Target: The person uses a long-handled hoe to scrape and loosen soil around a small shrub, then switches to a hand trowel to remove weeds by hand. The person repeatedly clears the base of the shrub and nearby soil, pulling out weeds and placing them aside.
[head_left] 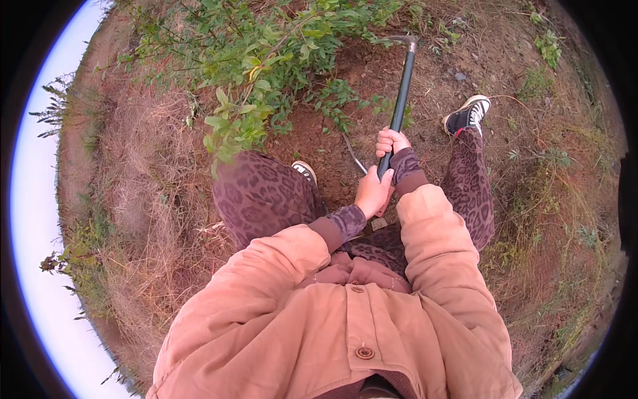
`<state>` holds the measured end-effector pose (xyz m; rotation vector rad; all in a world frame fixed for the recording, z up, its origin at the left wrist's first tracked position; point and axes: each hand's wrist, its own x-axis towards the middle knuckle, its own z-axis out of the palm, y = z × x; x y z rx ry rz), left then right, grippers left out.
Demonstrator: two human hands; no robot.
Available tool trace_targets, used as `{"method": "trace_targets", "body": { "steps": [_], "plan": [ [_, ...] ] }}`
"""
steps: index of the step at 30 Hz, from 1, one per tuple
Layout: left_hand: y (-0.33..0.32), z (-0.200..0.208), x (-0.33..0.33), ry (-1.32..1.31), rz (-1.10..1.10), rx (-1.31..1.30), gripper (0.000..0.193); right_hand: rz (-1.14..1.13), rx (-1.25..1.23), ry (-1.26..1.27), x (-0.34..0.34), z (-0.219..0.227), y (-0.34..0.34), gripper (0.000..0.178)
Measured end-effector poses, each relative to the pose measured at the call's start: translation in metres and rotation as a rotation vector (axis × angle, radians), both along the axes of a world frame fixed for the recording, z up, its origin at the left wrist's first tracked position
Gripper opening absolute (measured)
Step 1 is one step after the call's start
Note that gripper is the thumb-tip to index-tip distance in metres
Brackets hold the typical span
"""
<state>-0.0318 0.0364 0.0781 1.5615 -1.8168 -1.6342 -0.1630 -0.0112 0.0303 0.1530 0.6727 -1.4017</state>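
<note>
While the right hand (393,141) encircles the handle (404,86), the left (373,193) clasps lower.

Tan Above, Leopard Print Below

The person wears a tan jacket (292,346) with full, creased sleeves (442,233); round brown buttons (364,352) sit along its stitched placket (362,322); brown cuffs (325,234) end the sleeves, and dark, patterned inner sleeves (347,221) show beyond them; the trousers (259,199) are purplish brown with darker leopard spots; the right shoe (458,120) is black with white laces (476,120) and a pale sole; the left shoe (306,171) shows only partly.
</note>
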Motion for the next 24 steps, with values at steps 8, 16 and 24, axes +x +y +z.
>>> {"method": "trace_targets", "body": {
  "steps": [8,16,24],
  "plan": [
    [0.013,0.018,0.006,0.096,0.012,0.455,0.034,0.054,0.328,0.039,0.014,-0.027,0.035,0.023],
    [0.017,0.055,0.019,-0.219,-0.446,-0.28,0.068,-0.038,0.241,-0.058,0.015,-0.008,0.072,0.015],
    [-0.044,0.209,0.105,0.856,-0.317,-0.518,0.018,0.064,0.328,-0.148,0.029,0.005,0.099,0.015]
  ]
}}
